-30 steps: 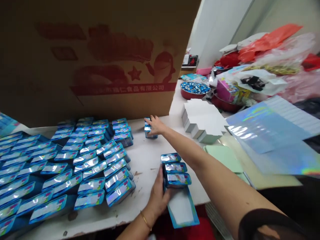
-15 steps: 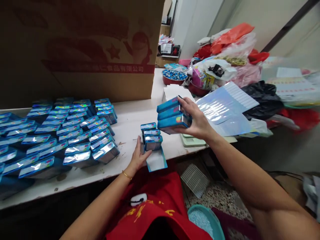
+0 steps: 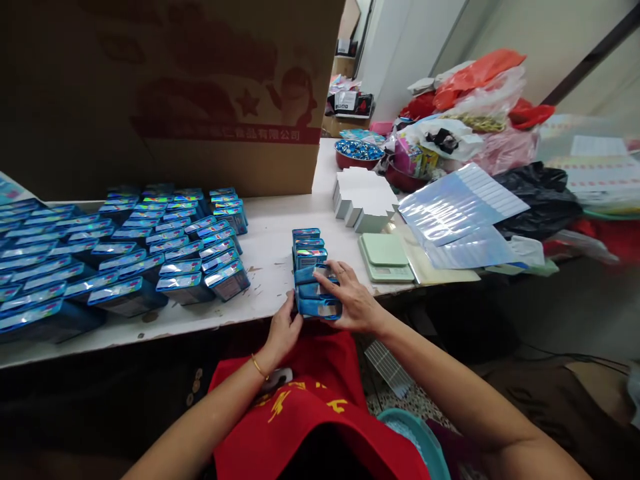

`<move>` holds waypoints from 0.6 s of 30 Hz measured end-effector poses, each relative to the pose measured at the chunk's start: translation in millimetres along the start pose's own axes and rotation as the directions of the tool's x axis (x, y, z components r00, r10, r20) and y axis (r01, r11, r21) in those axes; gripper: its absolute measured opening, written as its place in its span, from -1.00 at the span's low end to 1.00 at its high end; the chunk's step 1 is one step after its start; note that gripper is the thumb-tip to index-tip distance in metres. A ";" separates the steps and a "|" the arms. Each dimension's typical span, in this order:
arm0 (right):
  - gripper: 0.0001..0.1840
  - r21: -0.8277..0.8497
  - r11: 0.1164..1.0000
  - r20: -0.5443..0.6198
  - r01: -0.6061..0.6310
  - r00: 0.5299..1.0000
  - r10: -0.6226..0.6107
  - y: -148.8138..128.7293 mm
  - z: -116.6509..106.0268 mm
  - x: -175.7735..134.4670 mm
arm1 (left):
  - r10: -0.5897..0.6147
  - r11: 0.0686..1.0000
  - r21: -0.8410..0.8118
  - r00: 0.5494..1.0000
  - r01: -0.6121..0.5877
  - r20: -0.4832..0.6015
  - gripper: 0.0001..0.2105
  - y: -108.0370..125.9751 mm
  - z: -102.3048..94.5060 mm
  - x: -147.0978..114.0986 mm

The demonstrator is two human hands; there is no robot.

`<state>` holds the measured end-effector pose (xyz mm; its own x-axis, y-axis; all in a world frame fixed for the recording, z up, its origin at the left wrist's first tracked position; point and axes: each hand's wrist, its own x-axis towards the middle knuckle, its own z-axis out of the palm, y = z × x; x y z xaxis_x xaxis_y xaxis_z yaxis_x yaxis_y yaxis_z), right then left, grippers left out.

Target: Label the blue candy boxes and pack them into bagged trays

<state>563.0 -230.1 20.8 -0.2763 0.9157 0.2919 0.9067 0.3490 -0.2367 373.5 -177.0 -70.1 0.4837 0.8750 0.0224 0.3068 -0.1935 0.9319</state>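
Observation:
Near the front edge of the white table, a short row of small blue boxes [image 3: 309, 244] stands upright. My right hand [image 3: 354, 300] is closed around several more blue boxes [image 3: 315, 291] at the near end of that row, its fingers over their tops and right side. Against the left side of these near boxes rests my left hand [image 3: 284, 328], fingers extended and thumb apart. The open blue-edged flap seen earlier under the row is hidden now. To the left, many like blue boxes [image 3: 183, 275] stand packed in rows.
A large cardboard carton [image 3: 225, 160] stands behind the rows. Right of my hands are a pale green scale [image 3: 384, 253], a stack of white cut card [image 3: 365, 193] and shiny sheets [image 3: 457, 213]. Farther back are a red bowl [image 3: 357, 160] of blue packets and plastic bags [image 3: 480, 93].
My right hand has brought its boxes down and left, from above the table to the near end of the row. My left hand has shifted slightly nearer me. The view has turned left.

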 end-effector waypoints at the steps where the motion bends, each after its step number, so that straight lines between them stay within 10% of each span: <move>1: -0.04 -0.019 1.000 0.018 -0.018 1.000 0.019 0.9 1.1 0.9 | -0.016 1.000 -0.005 1.000 0.016 -0.013 -0.41 -0.5 1.0 0.0; 11: -0.06 -0.082 0.995 0.259 0.052 0.965 -0.029 -9.7 -18.1 25.0 | 0.028 0.997 -0.069 0.995 -0.021 0.095 -0.45 -4.2 -10.0 3.3; 18: 0.02 -0.138 0.990 0.339 -0.020 0.938 0.066 -20.8 10.5 45.0 | 0.065 0.998 -0.022 0.981 -0.062 0.183 -0.32 -3.3 -10.5 0.8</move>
<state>528.4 -194.0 29.1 -0.3076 0.9499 -0.0561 0.9473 0.3001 -0.1118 364.3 -171.0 -69.3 0.6441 0.7648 0.0164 0.2581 -0.2374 0.9365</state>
